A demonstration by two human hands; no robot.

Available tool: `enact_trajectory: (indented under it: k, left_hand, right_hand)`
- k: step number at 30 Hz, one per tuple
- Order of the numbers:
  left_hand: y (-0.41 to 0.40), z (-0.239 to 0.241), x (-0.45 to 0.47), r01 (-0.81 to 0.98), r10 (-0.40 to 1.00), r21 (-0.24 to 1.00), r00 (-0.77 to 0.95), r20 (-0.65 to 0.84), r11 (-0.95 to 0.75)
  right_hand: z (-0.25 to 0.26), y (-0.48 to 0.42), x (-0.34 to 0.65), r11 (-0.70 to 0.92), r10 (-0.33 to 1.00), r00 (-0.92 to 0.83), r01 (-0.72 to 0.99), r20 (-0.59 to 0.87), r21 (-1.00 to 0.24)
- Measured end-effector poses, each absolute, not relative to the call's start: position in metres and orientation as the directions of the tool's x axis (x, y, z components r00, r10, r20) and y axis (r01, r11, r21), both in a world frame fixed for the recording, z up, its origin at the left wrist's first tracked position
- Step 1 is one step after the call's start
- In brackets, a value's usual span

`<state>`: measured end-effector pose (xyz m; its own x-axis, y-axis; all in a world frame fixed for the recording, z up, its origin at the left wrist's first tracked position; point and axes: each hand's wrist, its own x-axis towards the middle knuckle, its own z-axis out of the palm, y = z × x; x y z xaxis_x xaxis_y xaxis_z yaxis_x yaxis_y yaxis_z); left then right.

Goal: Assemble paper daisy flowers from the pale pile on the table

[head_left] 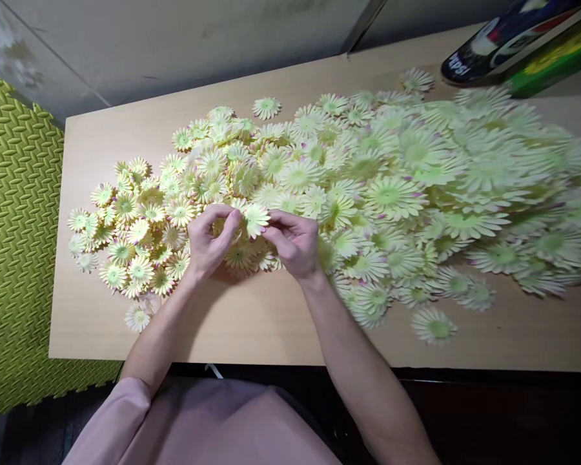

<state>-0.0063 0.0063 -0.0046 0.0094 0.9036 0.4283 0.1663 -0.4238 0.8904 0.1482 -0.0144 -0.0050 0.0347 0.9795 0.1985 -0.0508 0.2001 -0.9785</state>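
Your left hand [208, 240] and right hand [297, 244] face each other above the near edge of the flower heap, forearms angled inward from the near side of the desk [261, 323]. Your wrists are raised and both index fingers are bent toward their thumbs. The left grip is closed to a pinch at the left edge of the flower piece [256, 220]; the right grip is likewise narrowed, thumb and index finger on its right-hand petals. The flower piece is thus suspended between your two hands, its face turned toward you. It is a thin, scalloped disc with narrow, pale cream petals around a light green centre. The flower heap [390, 197] consists of similar layered discs, many with pink-purple petal tips; those at the left are smaller, those at the right broader and blurred. The desk has a smooth, light wood-toned surface. To your left, a yellow-green mat [14, 245] presents a raised, woven-pattern texture. At the far right, a dark Pepsi bottle [506, 42] lies beside a green pack [554, 58], both beyond the flower heap. A grey wall [198, 51] bounds the far side. Your hands obscure some discs directly beneath them.
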Motion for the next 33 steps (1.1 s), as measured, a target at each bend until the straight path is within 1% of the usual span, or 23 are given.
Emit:
enact_trajectory:
  k: [2,5,8,12,14,18,20,23,26,30,31,33]
  left_hand:
    - [0.006,-0.004,-0.007,0.151,0.903,0.892,0.009,0.43,-0.426]
    - [0.006,-0.003,-0.005,0.161,0.882,0.867,0.072,0.466,-0.472]
    - [0.005,-0.002,-0.004,0.184,0.872,0.852,0.119,0.475,-0.489]
    - [0.005,-0.003,-0.003,0.179,0.858,0.839,0.111,0.502,-0.514]
    - [0.005,-0.002,-0.003,0.188,0.867,0.846,0.102,0.488,-0.498]
    - [0.004,-0.001,-0.003,0.174,0.902,0.885,0.079,0.425,-0.432]
    - [0.003,-0.001,-0.003,0.144,0.927,0.916,0.064,0.368,-0.374]
    - [0.003,-0.002,-0.005,0.058,0.97,0.968,0.032,0.243,-0.244]
    - [0.006,-0.005,-0.009,-0.029,0.983,0.985,-0.073,0.166,-0.168]
    - [0.014,-0.013,-0.014,-0.016,0.924,0.968,-0.302,0.232,-0.249]
    - [0.016,-0.014,-0.014,0.0,0.909,0.958,-0.315,0.272,-0.287]
    - [0.017,-0.016,-0.013,0.07,0.878,0.922,-0.285,0.384,-0.38]
  right_hand:
    - [-0.005,-0.014,0.149,0.203,0.979,0.036,-0.054,0.201,-0.978]
    - [-0.006,-0.014,0.149,0.198,0.98,0.019,-0.068,0.197,-0.978]
    - [-0.009,-0.014,0.148,0.231,0.973,0.017,-0.082,0.23,-0.97]
    - [-0.01,-0.012,0.147,0.263,0.965,0.024,-0.048,0.262,-0.964]
    - [-0.01,-0.012,0.146,0.274,0.962,0.027,-0.037,0.273,-0.961]
    - [-0.012,-0.013,0.146,0.273,0.962,0.026,-0.015,0.273,-0.962]
    - [-0.012,-0.013,0.147,0.278,0.96,0.021,-0.013,0.278,-0.96]
    - [-0.012,-0.012,0.148,0.297,0.954,0.033,-0.013,0.297,-0.955]
    - [-0.011,-0.011,0.15,0.307,0.949,0.074,-0.002,0.306,-0.952]
    - [-0.009,-0.011,0.151,0.282,0.951,0.132,-0.007,0.278,-0.96]
    - [-0.009,-0.011,0.151,0.275,0.952,0.141,-0.01,0.271,-0.962]
    - [-0.01,-0.01,0.15,0.265,0.955,0.146,-0.022,0.259,-0.964]
